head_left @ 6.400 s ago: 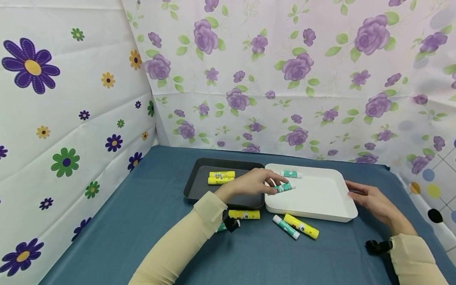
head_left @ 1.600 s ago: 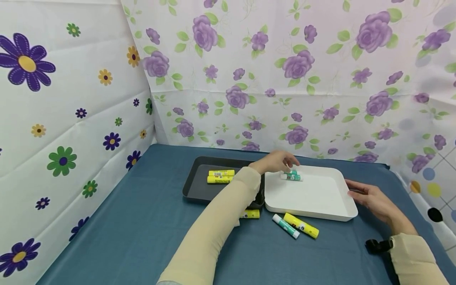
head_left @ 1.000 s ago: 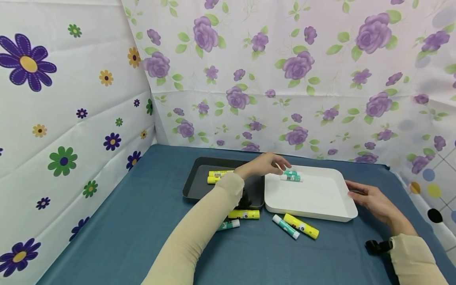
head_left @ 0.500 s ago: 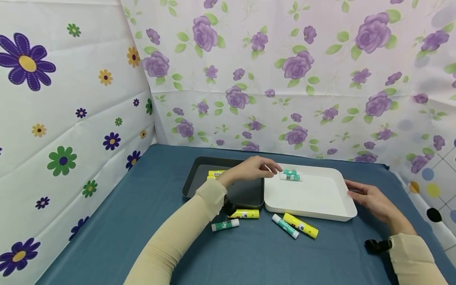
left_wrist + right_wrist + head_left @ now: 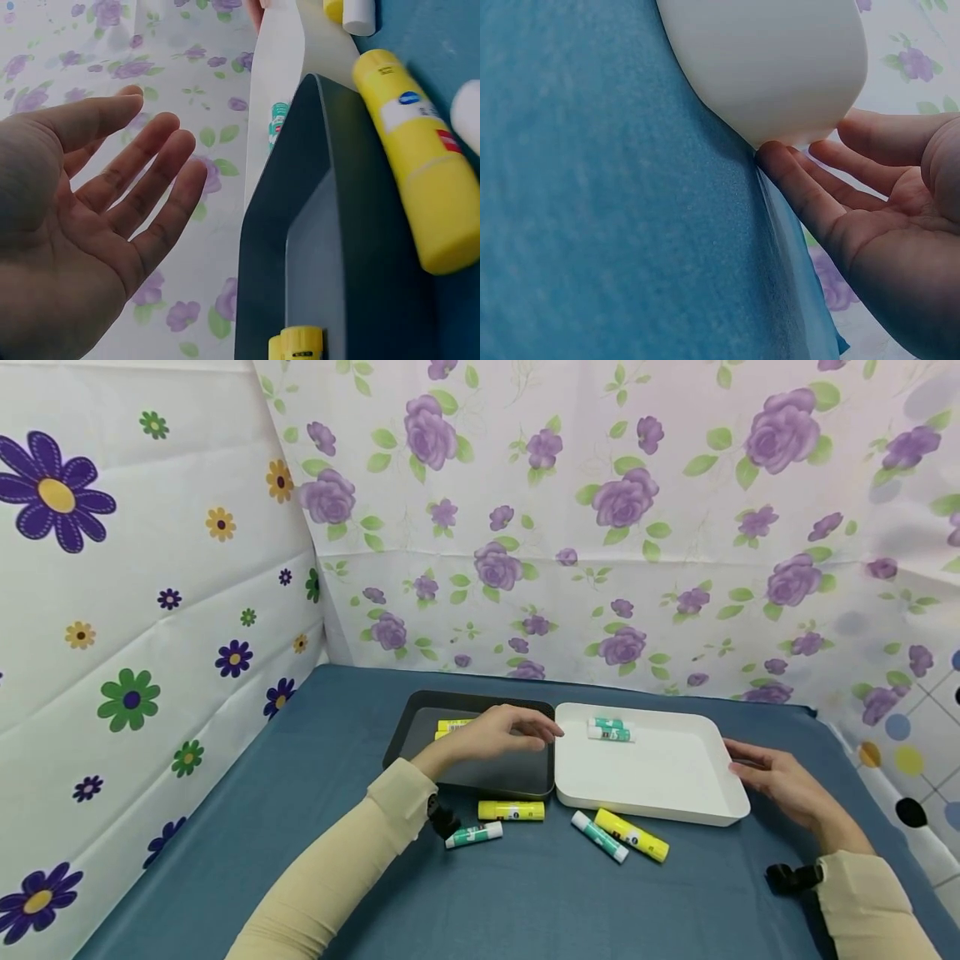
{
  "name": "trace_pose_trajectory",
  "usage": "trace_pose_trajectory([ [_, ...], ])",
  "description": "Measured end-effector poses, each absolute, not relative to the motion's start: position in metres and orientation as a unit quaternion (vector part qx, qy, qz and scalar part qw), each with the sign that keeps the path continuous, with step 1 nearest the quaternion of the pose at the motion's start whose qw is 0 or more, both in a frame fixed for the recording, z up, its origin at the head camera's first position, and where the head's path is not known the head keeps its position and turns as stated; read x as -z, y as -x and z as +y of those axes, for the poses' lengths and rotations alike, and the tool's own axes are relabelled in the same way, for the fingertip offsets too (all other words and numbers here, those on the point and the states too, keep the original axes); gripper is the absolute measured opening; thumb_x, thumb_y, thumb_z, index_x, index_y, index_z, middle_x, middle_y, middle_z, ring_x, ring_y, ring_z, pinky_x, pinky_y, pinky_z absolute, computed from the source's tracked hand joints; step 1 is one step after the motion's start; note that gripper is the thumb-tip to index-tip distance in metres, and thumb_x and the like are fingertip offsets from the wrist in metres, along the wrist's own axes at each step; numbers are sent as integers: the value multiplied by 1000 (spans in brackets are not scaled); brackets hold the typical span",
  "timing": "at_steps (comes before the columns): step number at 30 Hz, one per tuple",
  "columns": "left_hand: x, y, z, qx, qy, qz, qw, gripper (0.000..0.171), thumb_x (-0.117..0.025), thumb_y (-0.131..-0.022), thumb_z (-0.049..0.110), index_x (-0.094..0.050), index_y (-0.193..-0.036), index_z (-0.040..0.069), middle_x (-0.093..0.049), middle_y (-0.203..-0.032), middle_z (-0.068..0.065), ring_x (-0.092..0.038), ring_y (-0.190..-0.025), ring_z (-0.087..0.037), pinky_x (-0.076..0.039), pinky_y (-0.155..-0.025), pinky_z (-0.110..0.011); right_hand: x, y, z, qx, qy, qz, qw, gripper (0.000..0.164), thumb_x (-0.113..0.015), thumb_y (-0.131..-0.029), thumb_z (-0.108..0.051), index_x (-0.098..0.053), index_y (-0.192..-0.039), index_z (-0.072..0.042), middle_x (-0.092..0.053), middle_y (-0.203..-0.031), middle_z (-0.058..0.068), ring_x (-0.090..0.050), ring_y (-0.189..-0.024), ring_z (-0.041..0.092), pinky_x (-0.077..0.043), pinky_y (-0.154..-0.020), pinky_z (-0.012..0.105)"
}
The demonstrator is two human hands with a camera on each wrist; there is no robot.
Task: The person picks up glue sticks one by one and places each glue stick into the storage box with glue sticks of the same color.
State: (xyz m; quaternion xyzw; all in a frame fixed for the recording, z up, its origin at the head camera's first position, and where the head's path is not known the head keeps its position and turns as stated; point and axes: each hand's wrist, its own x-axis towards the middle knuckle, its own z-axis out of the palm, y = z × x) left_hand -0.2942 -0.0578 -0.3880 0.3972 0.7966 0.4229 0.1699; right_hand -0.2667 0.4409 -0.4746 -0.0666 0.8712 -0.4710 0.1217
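Note:
My left hand (image 5: 491,735) hovers over the dark tray (image 5: 480,781) with relaxed fingers and nothing in them, as the left wrist view (image 5: 105,202) also shows. Two yellow glue sticks (image 5: 453,725) lie in that tray, partly covered by the hand. Two green glue sticks (image 5: 611,734) lie side by side near the left end of the white tray (image 5: 660,777). At this tray's right end, my right hand (image 5: 783,781) rests its fingertips against the outer wall; in the right wrist view, fingertips (image 5: 774,155) touch the wall low down, near the cloth.
On the blue cloth in front of the trays, a yellow glue stick (image 5: 512,811) and a green one (image 5: 474,835) lie on the left. Another green stick (image 5: 600,837) and a yellow one (image 5: 632,835) lie further right. Floral curtains (image 5: 525,527) close off the back and left.
A second green glue stick now lies beside the first in the white tray; earlier my left hand held it. That hand, now empty, has drawn back left. My right hand has stayed put.

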Motion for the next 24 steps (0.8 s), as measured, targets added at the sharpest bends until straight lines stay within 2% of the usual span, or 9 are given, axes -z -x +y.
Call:
trace_pose_trajectory([
  [7,393,280,-76,-418,-387,806,159,34,-61,-107,13,-66,-140,14,-69,-131,-3,-65,-117,-14,-53,-99,-33,475,267,440,474,64,869,124,77,-56,-109,-40,-21,-165,1,-25,-164,33,-35,-144,44,-48,-86,13],
  [13,397,266,-93,-423,-379,810,149,33,-61,-107,15,-66,-140,15,-69,-130,-5,-65,-114,-16,-55,-96,-33,475,269,438,478,66,867,126,76,-56,-109,-38,-21,-164,1,-25,-164,33,-32,-145,47,-49,-87,16],
  [19,401,251,-110,-428,-379,807,147,33,-61,-107,17,-66,-139,12,-69,-128,-3,-65,-116,-18,-55,-97,-36,475,268,439,482,68,864,124,76,-56,-109,-37,-21,-164,2,-24,-164,34,-32,-145,47,-48,-86,14],
  [24,404,237,-124,-425,-369,813,150,32,-61,-107,18,-67,-139,11,-69,-127,-7,-65,-114,-18,-55,-94,-39,474,268,439,485,62,863,126,76,-56,-109,-38,-20,-165,1,-23,-165,33,-29,-146,50,-48,-86,13],
])
